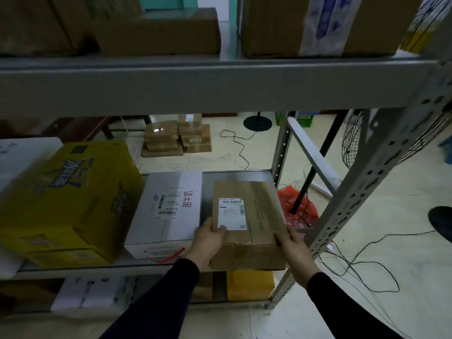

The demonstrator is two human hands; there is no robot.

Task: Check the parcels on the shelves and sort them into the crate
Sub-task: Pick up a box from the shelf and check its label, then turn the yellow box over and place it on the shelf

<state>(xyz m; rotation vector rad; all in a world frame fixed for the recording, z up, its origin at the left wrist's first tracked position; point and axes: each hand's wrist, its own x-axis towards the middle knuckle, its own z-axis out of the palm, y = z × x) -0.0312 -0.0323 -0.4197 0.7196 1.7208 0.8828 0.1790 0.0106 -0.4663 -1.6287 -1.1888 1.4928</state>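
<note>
Parcel point(254, 216), a brown cardboard box, sits at the right front of the middle shelf point(234, 176), beside a white box point(168, 211) and a bigger yellow box point(71, 201). Left hand point(209, 238) and right hand point(292, 243) grip its near corners, thumbs on top beside its white label point(231, 214).

Long dark navy sleeves point(168, 294) (plain, unmarked) cover both forearms.
</note>
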